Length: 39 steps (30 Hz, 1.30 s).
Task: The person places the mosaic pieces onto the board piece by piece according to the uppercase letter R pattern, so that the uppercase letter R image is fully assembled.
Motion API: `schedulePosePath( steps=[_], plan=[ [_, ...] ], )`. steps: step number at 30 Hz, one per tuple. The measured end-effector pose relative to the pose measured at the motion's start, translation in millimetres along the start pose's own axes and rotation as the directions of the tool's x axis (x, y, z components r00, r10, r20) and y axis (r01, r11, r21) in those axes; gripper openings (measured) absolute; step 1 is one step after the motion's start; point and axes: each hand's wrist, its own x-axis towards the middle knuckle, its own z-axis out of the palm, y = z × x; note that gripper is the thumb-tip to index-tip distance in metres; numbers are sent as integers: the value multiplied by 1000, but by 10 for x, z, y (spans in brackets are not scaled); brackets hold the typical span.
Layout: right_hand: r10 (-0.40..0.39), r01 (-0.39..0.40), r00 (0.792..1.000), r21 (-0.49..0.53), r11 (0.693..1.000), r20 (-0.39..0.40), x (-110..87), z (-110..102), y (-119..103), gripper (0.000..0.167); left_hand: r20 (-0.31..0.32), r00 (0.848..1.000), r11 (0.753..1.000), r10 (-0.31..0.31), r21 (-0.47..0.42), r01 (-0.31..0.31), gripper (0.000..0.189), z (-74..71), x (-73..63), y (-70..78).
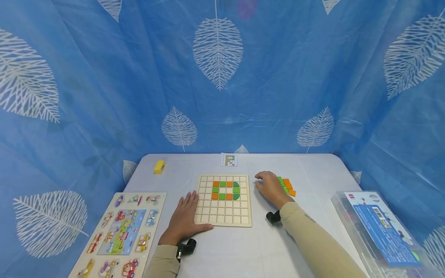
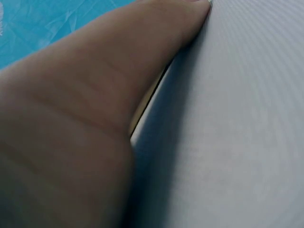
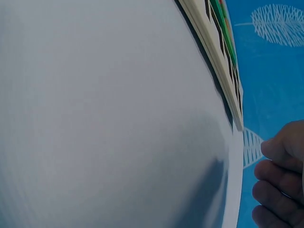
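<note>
A wooden grid board (image 1: 222, 212) lies on the table, with a ring of orange and light green tiles (image 1: 223, 184) in its upper half. Dark green rounded pieces (image 1: 236, 197) form the ring's right corners. My left hand (image 1: 187, 216) lies flat, fingers spread along the board's left edge and thumb at its lower left corner. To the board's right hovers my right hand (image 1: 272, 188), its fingers loosely bent with a gap at the thumb; I see nothing held in it. Loose orange and green tiles (image 1: 287, 183) lie beside that hand, partly hidden by it.
A small card with a tile pattern (image 1: 229, 159) lies behind the board. At the back left stands a yellow block (image 1: 159, 166). A vehicle puzzle board (image 1: 121, 231) occupies the front left, and a clear plastic box (image 1: 380, 227) with a blue label the right edge.
</note>
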Motion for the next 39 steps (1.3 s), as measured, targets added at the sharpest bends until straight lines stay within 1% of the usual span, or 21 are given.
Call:
schedulePosePath(
  steps=[8, 16, 22, 25, 31, 39],
  plan=[
    [-35, 35, 999, -30, 999, -7, 43, -150, 220, 23, 3, 1000, 1000, 3, -1, -3, 137, -2, -1, 1],
    [-9, 10, 999, -43, 999, 32, 72, -284, 380, 27, 5, 1000, 1000, -3, 14, 3, 137, 7, 9, -8],
    [-15, 15, 999, -22, 1000, 30, 77, -370, 476, 29, 2, 1000, 1000, -2, 8, 2, 137, 0, 8, -2],
    [1, -1, 999, -20, 1000, 39, 91, -399, 530, 30, 7, 1000, 1000, -3, 13, 3, 137, -12, 7, 4],
    [42, -43, 997, 5, 999, 59, 120, -468, 617, 32, -3, 1000, 1000, -1, 19, 1, 137, -14, 12, 3],
    [52, -52, 996, 3, 999, 72, 129, -486, 684, 34, -2, 1000, 1000, -1, 11, 1, 137, 17, 15, -15]
  ],
)
